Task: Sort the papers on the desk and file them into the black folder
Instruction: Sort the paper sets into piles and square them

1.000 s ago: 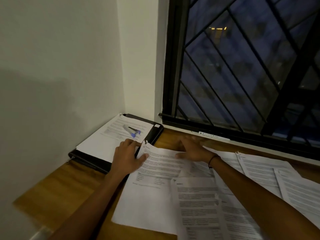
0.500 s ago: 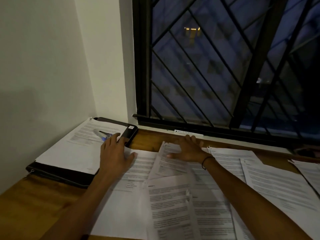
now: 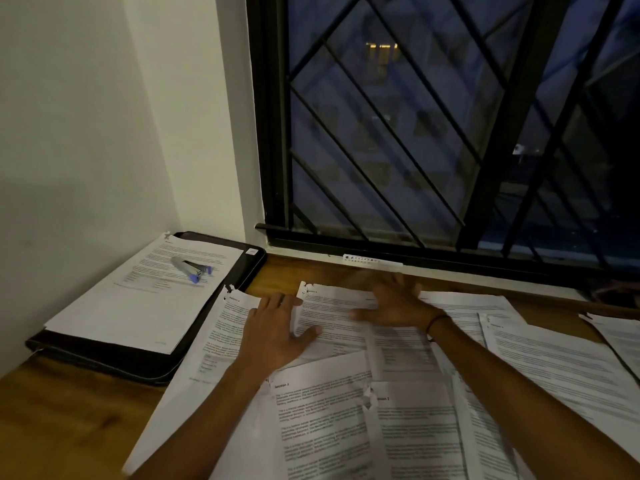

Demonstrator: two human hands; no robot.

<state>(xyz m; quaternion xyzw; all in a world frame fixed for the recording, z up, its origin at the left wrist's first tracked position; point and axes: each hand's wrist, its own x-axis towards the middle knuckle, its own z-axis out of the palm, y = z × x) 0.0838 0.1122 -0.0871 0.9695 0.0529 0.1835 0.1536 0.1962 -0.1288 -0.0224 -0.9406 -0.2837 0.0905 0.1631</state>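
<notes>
Several printed papers (image 3: 346, 427) lie overlapping across the wooden desk (image 3: 69, 420). My left hand (image 3: 277, 330) rests flat on them, its fingers at the left edge of a stapled sheet (image 3: 332, 306) and its thumb on that sheet. My right hand (image 3: 394, 303) presses the same sheet with spread, straight fingers. The black folder (image 3: 145, 358) lies open in the far left corner with a paper (image 3: 138, 299) on it.
A grey and blue stapler (image 3: 192, 268) lies on the paper in the folder. A wall stands at the left, a barred window (image 3: 415, 133) behind the desk. More papers (image 3: 571, 368) spread to the right. Bare wood shows at the near left.
My left hand has moved right, off the folder's edge and onto the stapled sheet. My right hand stays flat on that sheet. The camera has shifted.
</notes>
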